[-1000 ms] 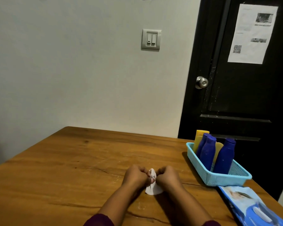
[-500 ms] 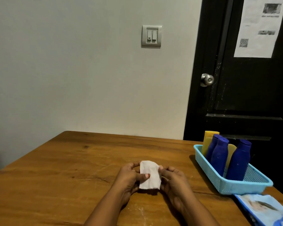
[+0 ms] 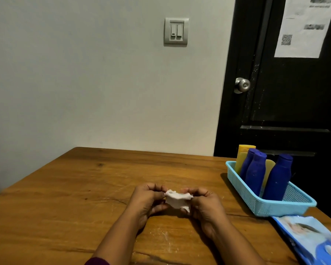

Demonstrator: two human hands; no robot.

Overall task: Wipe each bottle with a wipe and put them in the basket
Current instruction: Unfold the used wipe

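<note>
Left hand (image 3: 147, 200), right hand (image 3: 205, 205), both pinching crumpled wipe (image 3: 177, 201)

A plain room in a home or lodging, judging by the worn wooden surface (image 3: 84, 188) against a bare pale wall (image 3: 84, 83) with a light switch (image 3: 176, 31), and a black door (image 3: 287, 92) with a round knob (image 3: 242, 85) bearing a printed sheet (image 3: 304, 25).

The basket (image 3: 271, 207) sits at the right edge of the tabletop (image 3: 65, 197), bottles (image 3: 255, 175) upright in it; the wipes pack (image 3: 311, 240) lies at the near right corner, just before the basket; the wipe (image 3: 177, 200), between left hand (image 3: 147, 201) and right hand (image 3: 204, 205), is left of the basket, toward the near edge.
</note>
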